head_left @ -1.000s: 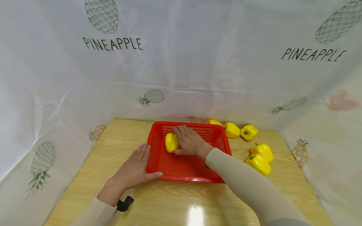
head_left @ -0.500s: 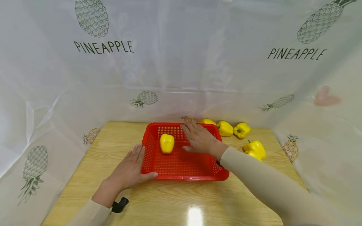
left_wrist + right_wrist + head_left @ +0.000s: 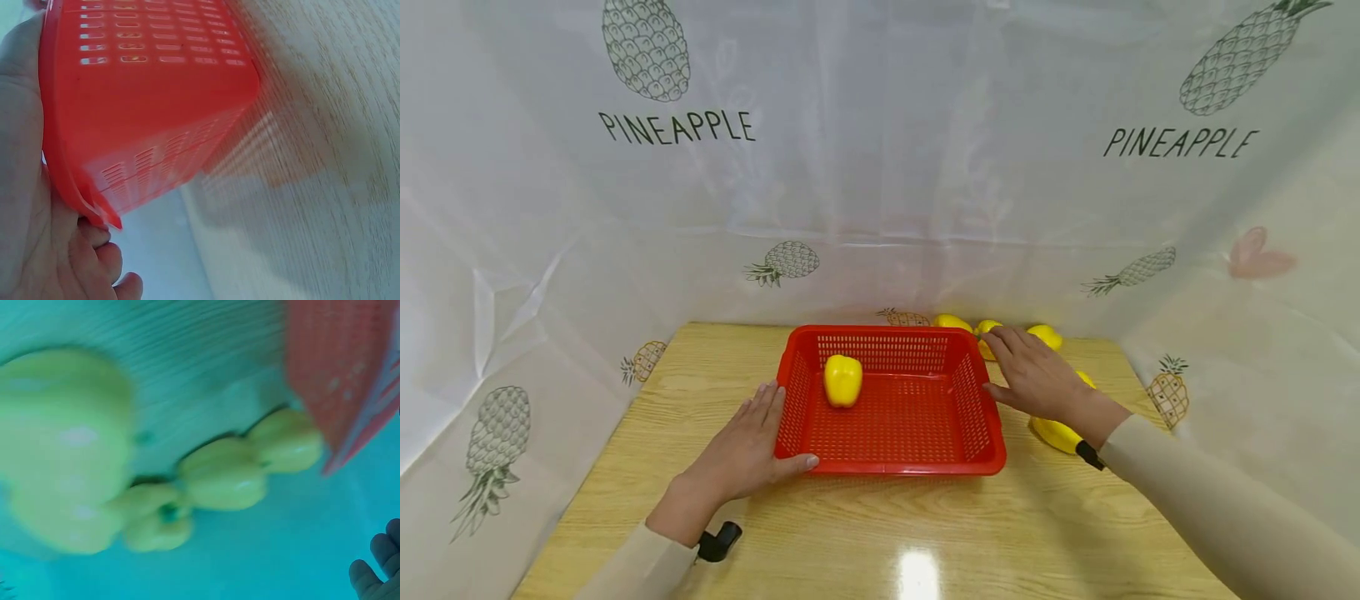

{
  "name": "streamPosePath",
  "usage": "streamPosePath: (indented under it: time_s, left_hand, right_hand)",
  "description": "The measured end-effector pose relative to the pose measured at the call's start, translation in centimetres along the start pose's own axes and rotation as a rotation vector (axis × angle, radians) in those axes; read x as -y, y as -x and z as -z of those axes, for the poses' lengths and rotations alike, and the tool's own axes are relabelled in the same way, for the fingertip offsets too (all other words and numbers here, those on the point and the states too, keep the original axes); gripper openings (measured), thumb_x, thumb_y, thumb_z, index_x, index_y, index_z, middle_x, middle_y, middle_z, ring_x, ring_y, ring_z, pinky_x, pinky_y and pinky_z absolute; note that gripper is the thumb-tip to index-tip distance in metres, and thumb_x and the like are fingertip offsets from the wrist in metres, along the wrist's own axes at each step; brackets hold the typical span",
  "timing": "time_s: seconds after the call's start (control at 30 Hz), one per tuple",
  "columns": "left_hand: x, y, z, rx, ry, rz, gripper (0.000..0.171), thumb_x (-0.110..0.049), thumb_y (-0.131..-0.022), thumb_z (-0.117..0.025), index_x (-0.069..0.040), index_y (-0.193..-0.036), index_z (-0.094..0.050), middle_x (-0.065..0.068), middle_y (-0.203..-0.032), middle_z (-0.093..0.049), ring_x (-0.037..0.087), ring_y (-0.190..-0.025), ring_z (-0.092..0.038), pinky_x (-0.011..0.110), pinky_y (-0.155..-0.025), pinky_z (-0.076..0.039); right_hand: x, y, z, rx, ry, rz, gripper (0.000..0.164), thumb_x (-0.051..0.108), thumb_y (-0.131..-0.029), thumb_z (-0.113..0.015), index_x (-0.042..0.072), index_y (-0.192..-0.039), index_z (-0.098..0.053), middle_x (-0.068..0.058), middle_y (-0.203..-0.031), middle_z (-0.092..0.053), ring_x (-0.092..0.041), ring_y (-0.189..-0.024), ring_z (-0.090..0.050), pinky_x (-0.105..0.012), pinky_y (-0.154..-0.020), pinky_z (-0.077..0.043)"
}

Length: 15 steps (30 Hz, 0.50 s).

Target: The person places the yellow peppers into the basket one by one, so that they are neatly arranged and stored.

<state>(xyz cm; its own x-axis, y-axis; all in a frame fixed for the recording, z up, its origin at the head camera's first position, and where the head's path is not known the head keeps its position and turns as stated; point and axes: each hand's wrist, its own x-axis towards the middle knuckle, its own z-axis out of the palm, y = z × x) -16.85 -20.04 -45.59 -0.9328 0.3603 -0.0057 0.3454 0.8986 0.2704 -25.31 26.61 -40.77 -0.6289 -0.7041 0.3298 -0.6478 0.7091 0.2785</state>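
Note:
A red plastic basket [image 3: 891,467] with slotted walls stands on the wooden table. Inside it, toward the back left, one yellow bell pepper [image 3: 843,381] sits by itself. My left hand [image 3: 730,457] rests on the basket's left rim, fingers straight and thumb over the near corner; the left wrist view shows this hand [image 3: 37,187] against the basket wall. My right hand [image 3: 1037,373] hovers just outside the right rim with fingers extended, holding nothing. Beneath and behind it are several yellow bell peppers [image 3: 1054,434], partly hidden by the hand and forearm.
Along the back edge, right of the basket, lie several peppers [image 3: 953,322]; the blurred right wrist view shows a row of peppers [image 3: 222,475] beside the basket. A white sheet [image 3: 880,167] printed with pineapples hangs behind and around the table [image 3: 820,542].
My right hand has let go of the pepper in the basket and moved right, out over the right rim toward the other peppers. My left hand keeps its place on the rim.

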Motion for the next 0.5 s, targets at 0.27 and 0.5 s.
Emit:
streamPosePath:
  time_s: [0.27,0.5]
  left_hand:
    - [0.1,-0.1,-0.1,0.004,0.000,0.002,0.132,-0.093,-0.085,-0.046,0.009,-0.164,-0.020,0.030,-0.172,-0.020,0.047,-0.160,-0.019,0.060,-0.129,-0.023]
    - [-0.1,-0.1,0.0,0.000,0.002,0.000,0.132,-0.093,-0.085,-0.046,0.010,-0.163,-0.021,0.030,-0.172,-0.020,0.047,-0.160,-0.019,0.060,-0.129,-0.023]
  right_hand:
    - [-3.2,6.3,-0.1,0.087,0.055,0.013,0.088,0.039,-0.082,-0.090,-0.008,-0.145,-0.050,-0.025,-0.139,-0.059,-0.043,-0.127,-0.058,-0.058,-0.105,-0.053]
    - [-4.4,10.5,-0.4,0.147,0.116,0.127,0.092,0.046,-0.079,-0.091,-0.005,-0.145,-0.054,-0.023,-0.141,-0.062,-0.041,-0.126,-0.062,-0.057,-0.105,-0.053]
